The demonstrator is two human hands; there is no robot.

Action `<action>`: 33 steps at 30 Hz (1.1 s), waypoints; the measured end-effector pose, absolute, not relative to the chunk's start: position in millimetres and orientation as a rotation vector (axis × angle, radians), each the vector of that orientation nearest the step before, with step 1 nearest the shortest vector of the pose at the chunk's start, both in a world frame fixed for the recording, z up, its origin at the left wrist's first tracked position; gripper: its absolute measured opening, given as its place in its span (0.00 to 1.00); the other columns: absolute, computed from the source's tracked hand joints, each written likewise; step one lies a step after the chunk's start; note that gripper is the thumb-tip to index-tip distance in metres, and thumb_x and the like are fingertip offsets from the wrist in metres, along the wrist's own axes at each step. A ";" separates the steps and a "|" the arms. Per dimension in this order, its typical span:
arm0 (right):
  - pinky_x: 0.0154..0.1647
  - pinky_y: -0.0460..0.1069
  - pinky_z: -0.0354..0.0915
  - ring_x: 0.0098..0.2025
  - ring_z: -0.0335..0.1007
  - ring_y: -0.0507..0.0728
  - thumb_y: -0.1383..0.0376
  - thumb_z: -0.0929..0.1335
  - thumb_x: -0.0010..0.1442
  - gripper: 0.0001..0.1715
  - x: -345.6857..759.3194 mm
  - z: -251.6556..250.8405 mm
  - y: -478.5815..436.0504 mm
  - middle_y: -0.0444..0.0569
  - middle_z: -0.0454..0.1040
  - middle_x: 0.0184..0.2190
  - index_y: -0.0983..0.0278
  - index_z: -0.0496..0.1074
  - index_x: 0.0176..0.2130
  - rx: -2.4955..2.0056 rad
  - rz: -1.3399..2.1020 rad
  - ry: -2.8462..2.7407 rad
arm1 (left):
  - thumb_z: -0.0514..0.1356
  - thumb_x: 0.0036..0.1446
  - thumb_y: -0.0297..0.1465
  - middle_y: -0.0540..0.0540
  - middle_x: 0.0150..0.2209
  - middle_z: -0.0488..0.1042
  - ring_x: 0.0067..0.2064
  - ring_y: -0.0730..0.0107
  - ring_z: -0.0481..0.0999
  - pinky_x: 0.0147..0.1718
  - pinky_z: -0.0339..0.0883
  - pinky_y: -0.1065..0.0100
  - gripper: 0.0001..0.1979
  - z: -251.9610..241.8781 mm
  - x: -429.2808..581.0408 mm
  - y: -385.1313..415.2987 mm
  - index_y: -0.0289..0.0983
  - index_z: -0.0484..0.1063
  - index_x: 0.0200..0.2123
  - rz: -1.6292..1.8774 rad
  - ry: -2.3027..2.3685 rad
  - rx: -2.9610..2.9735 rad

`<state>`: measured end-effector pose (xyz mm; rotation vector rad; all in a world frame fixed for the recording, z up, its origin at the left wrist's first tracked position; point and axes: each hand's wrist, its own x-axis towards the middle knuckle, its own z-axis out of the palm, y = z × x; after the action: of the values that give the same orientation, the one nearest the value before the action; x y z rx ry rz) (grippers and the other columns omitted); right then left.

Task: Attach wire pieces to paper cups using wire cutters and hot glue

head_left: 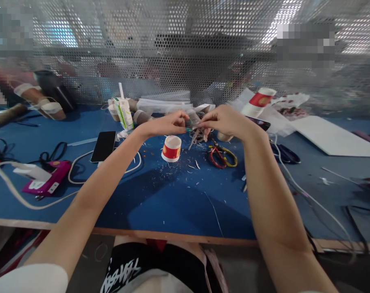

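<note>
My left hand point(169, 123) and my right hand point(223, 121) are raised together over the blue table point(160, 191). Both pinch a small bundle of thin wires point(194, 132) with a green bit between the fingertips. Loose wire ends hang down from the pinch. Below them stands an upside-down red and white paper cup point(171, 148), and red and yellow handled scissors point(221, 156) lie to its right. Small wire clippings are scattered on the blue surface under the hands.
A black phone point(104, 145) lies left of the cup, a pink device point(47, 183) with a white cable further left. A drink carton point(124, 112), another paper cup point(260, 101), white sheets point(331, 138) and a perforated metal screen point(185, 53) stand behind. Another person's hand point(44, 103) rests far left.
</note>
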<state>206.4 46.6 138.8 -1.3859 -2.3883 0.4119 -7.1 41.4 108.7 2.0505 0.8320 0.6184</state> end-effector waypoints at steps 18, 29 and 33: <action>0.32 0.48 0.63 0.26 0.70 0.51 0.68 0.69 0.56 0.08 255.7 165.4 35.0 0.53 0.77 0.24 0.70 0.78 0.32 -1.968 0.099 -2.032 | 0.52 0.59 0.34 0.49 0.20 0.67 0.22 0.75 0.64 0.25 0.59 0.69 0.11 129.5 -26.2 33.8 0.37 0.74 0.35 0.408 0.898 2.271; 0.28 0.50 0.70 0.23 0.74 0.54 0.67 0.69 0.54 0.08 247.7 143.8 52.8 0.54 0.79 0.24 0.68 0.77 0.26 -1.862 0.721 -2.216 | 0.54 0.54 0.28 0.50 0.18 0.70 0.19 0.75 0.64 0.25 0.60 0.70 0.08 140.6 -41.8 31.5 0.36 0.71 0.25 0.330 1.205 2.300; 0.28 0.51 0.70 0.23 0.73 0.54 0.63 0.69 0.56 0.11 232.2 126.9 63.3 0.51 0.78 0.24 0.67 0.76 0.27 -1.700 0.500 -2.052 | 0.53 0.55 0.26 0.50 0.18 0.69 0.20 0.78 0.64 0.29 0.60 0.71 0.11 140.4 -53.5 41.8 0.33 0.71 0.23 0.692 1.516 2.234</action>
<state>232.2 63.3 126.9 -1.6998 -2.0519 0.5004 -53.5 41.8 140.4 2.2337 1.5158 0.6924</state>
